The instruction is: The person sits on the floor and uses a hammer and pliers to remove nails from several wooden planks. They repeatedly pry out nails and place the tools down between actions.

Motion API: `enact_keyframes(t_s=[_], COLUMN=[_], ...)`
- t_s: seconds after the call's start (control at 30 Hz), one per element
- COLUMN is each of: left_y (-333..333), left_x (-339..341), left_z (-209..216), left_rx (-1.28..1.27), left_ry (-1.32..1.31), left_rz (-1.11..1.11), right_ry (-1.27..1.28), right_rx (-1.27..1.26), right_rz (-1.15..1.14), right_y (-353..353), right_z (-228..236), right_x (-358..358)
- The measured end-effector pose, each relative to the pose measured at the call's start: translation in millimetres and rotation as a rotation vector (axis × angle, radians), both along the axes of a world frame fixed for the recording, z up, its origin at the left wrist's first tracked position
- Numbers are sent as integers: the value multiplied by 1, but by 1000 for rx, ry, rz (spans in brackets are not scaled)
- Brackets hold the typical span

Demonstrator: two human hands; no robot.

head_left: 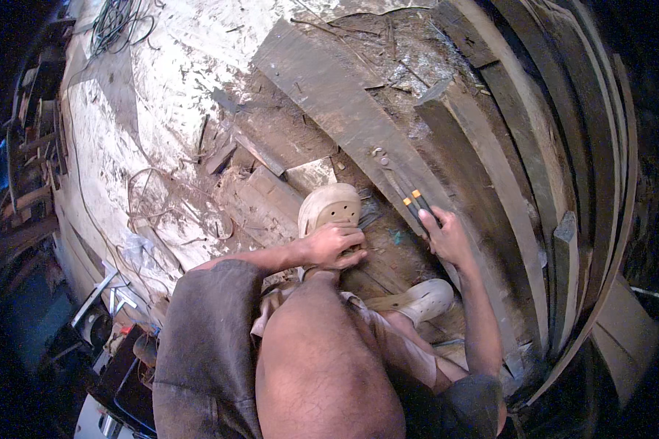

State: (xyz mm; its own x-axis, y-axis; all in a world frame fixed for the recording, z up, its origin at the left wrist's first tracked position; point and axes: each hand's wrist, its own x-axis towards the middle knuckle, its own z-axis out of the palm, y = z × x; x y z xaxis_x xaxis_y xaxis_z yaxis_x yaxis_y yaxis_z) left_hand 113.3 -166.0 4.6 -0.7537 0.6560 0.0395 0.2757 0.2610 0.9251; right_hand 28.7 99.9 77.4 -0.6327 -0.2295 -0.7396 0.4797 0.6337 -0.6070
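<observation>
My right hand (450, 238) is closed round the handles of a pair of pincers (411, 196), dark with yellow bands. Their metal jaws point up and away, over a long wide plank (344, 102). My left hand (335, 244) rests above my ankle, just behind a cream clog (332, 205) with round holes. Its fingers are curled in, and what they hold, if anything, is hidden. A second clog (428, 300) shows below the right hand, on my other foot.
Long thick boards (483, 132) lie along the right. A short metal-edged piece (260, 152) and wood scraps lie on the dirty floor ahead. A coiled cable (121, 25) is at the far left, and a grey metal frame (106, 289) stands near left.
</observation>
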Motion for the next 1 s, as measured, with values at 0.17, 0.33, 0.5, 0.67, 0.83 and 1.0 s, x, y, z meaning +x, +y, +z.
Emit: enact_keyframes(t_s=[0.17, 0.33, 0.5, 0.67, 0.83, 1.0], left_y=[-4, -4, -2, -1, 0, -1], left_x=[1, 2, 1, 0, 0, 0], left_z=[5, 6, 7, 8, 8, 11], left_rx=[-40, -28, -26, -35, -33, -16], left_ry=[32, 5, 15, -10, -37, 11], left_rz=[-14, -1, 0, -16, -31, -25], right_ry=[45, 5, 55, 127, 146, 117], right_rx=[-2, -36, 107, 156, 173, 141], right_rz=[33, -56, 11, 34, 50, -6], right_y=[-8, -10, -2, -12, -10, -32], right_z=[-30, -45, -86, -94, -101, -88], right_x=[9, 15, 25, 37, 41, 47])
